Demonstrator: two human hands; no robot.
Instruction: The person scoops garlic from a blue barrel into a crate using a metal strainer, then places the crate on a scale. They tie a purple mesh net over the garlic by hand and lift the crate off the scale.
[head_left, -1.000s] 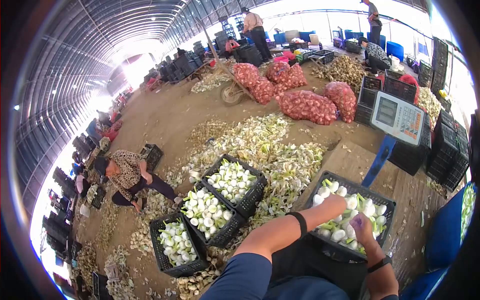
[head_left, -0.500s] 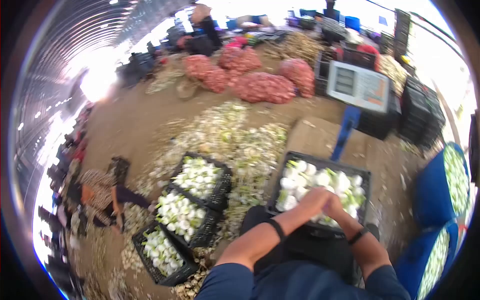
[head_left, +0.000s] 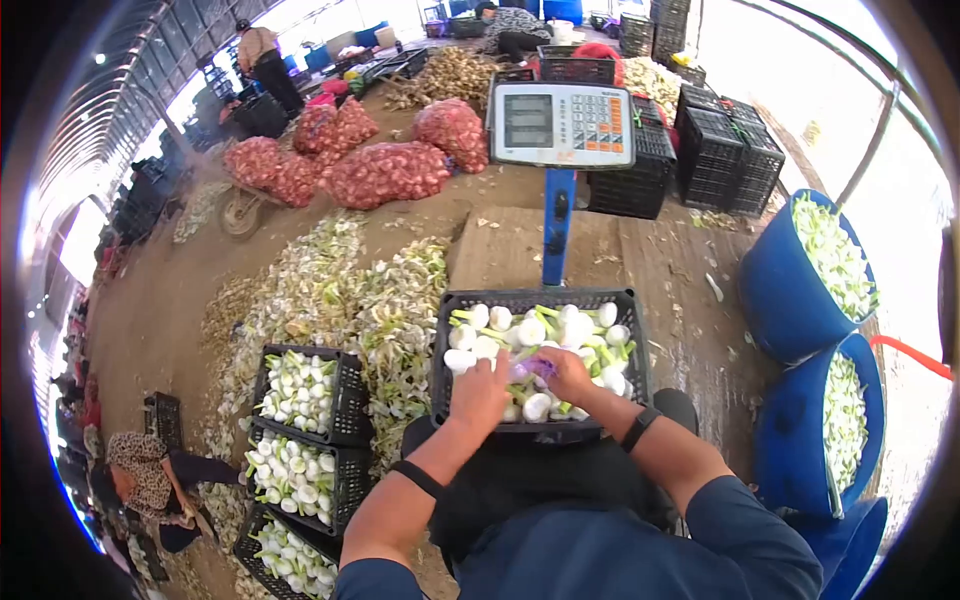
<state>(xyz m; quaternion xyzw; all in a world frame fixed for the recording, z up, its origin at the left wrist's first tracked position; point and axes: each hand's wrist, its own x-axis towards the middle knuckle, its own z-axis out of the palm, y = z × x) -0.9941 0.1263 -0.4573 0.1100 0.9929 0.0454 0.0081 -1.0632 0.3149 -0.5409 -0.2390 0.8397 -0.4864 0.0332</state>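
Observation:
A black plastic crate (head_left: 442,330) full of white bulbs with short green stems, like fresh garlic (head_left: 536,406), stands in front of me on a scale. My left hand (head_left: 480,392) reaches over the crate's near left part, fingers stretched out at the bulbs. To its right, my right hand (head_left: 568,376) is closed on a crumpled, thin purple see-through film (head_left: 534,369), held low over the bulbs between both hands. Behind the crate, a blue post (head_left: 558,235) carries the scale's display and keypad (head_left: 563,125).
Black crates of bulbs (head_left: 350,400) stand left beside husk heaps (head_left: 400,310). Blue barrels (head_left: 790,290) with pale green pieces stand right. Pink net sacks (head_left: 385,177) and stacked black crates (head_left: 728,150) are behind. A co-worker (head_left: 140,475) bends low at the left; other people are farther back.
My view has turned to the right and levelled, so the crate appears farther left. My hands, close together before, are now apart, and the purple film shows between them.

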